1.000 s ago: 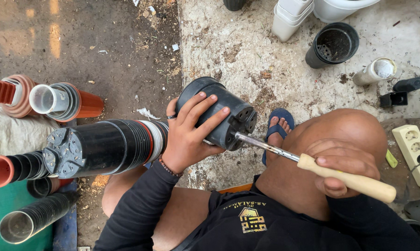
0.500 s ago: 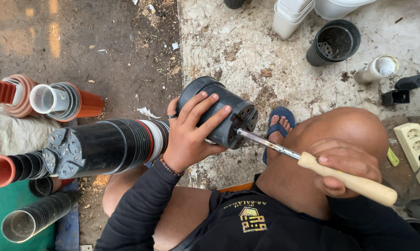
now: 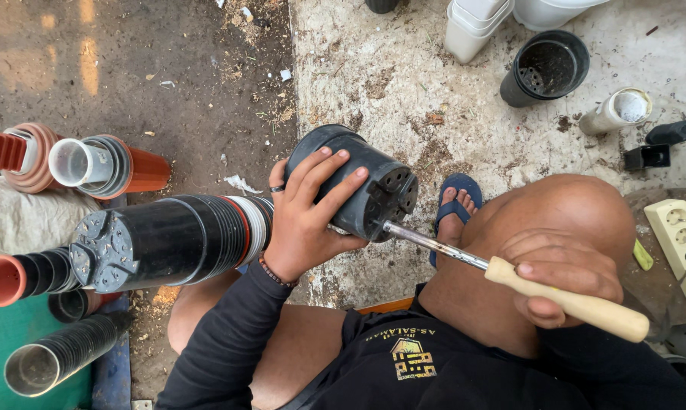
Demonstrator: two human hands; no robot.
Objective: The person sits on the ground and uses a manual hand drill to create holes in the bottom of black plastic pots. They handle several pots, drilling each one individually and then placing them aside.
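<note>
My left hand (image 3: 305, 220) grips a black plastic pot (image 3: 366, 178), held on its side with its perforated bottom turned toward my right. My right hand (image 3: 563, 281) is closed around the pale wooden handle of a tool (image 3: 586, 307). The tool's thin metal rod (image 3: 434, 244) runs up-left, and its tip touches the edge of the pot's bottom. Both hands are above my knee (image 3: 578, 209) and my foot in a blue sandal (image 3: 453, 209).
A long stack of black pots (image 3: 168, 239) lies at my left, with orange pot stacks (image 3: 123, 163) and further stacks (image 3: 47, 361) around it. On the concrete ahead are an upright black pot (image 3: 548, 68), white containers (image 3: 476, 26) and a white tube (image 3: 620, 110). A white power strip (image 3: 681, 243) lies at right.
The tool's handle end has dipped slightly while its tip stays at the pot's bottom. My left hand and the pot are almost unmoved.
</note>
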